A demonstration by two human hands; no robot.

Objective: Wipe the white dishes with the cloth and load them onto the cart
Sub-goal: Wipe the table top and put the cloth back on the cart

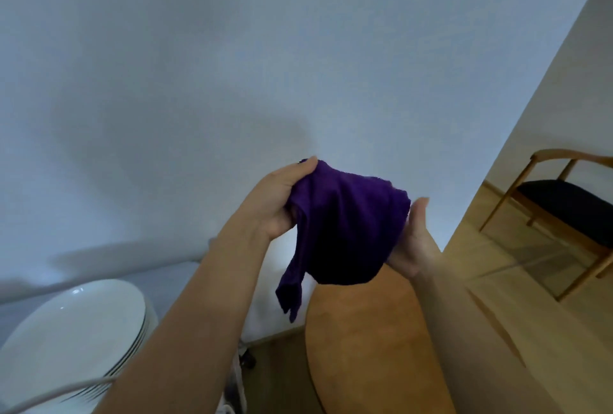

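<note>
Holding a dark purple cloth point(345, 224) up at chest height in front of a pale wall point(232, 48), a person uses both bare hands. The left hand point(282, 201) grips the cloth's upper left edge, thumb and fingers point(306, 166) curled round the fabric. The right hand point(413, 238) supports the cloth's right side; its fingers are hidden behind the fabric, so their grasp cannot be told. A stack of white dishes point(76, 330) sits lower left. A round wooden bench point(371, 340) lies below the cloth. A wooden chair point(564, 201) stands far right.
</note>
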